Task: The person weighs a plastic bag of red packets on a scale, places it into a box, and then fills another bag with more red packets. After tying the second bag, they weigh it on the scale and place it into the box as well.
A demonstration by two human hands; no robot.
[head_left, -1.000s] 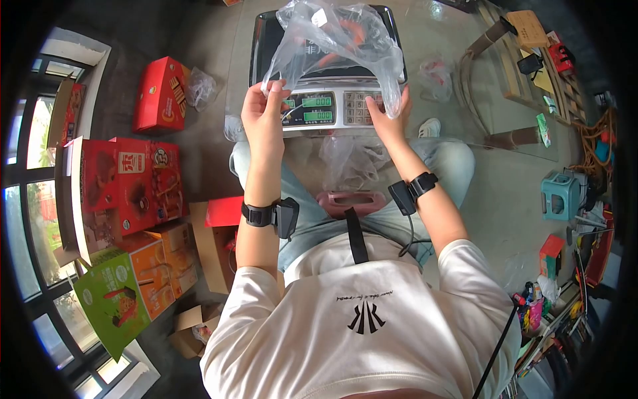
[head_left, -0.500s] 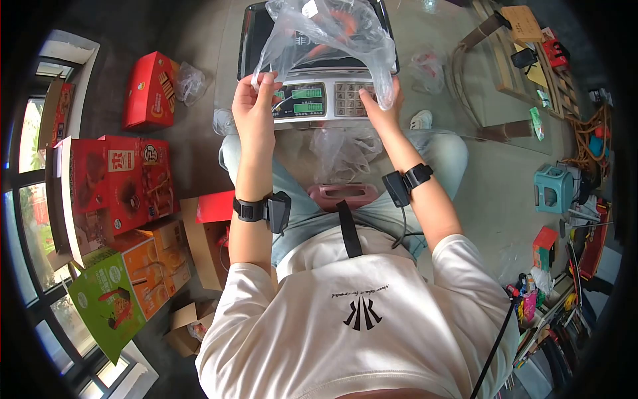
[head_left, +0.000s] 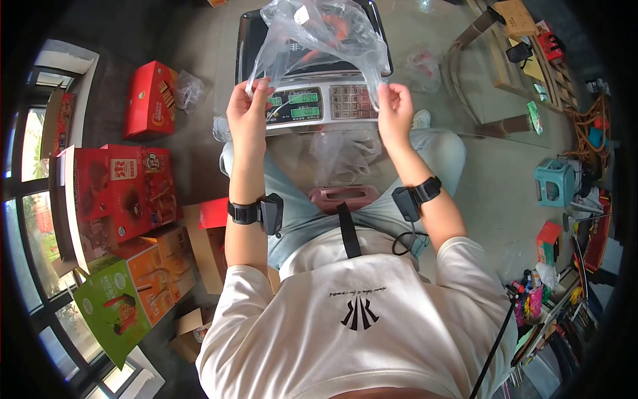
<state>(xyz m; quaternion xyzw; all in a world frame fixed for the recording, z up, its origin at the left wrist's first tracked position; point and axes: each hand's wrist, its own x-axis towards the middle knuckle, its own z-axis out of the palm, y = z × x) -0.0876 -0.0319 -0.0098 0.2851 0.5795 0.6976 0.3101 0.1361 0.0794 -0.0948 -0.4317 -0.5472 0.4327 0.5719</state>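
Observation:
A clear plastic bag (head_left: 287,33) with a small white label rests on the black pan of a digital scale (head_left: 327,122). Orange-red contents show through its film, but I cannot make out their kind. My left hand (head_left: 247,112) pinches one handle of the bag at the scale's left corner. The other handle is pinched in my right hand (head_left: 397,114), beside the number keys. Between my hands the bag's mouth is spread wide. Green digits glow on the scale's display, and its keypad is uncovered.
Another clear bag (head_left: 342,153) hangs or lies below the scale, near a pink object (head_left: 342,198) between my legs. Red cartons (head_left: 151,100) and printed boxes (head_left: 109,302) stand at left. A teal stool (head_left: 555,183) and clutter are at right.
My right hand has moved right and off the keypad, drawing its bag handle outward. My left hand has shifted slightly left and down, still pinching the other handle.

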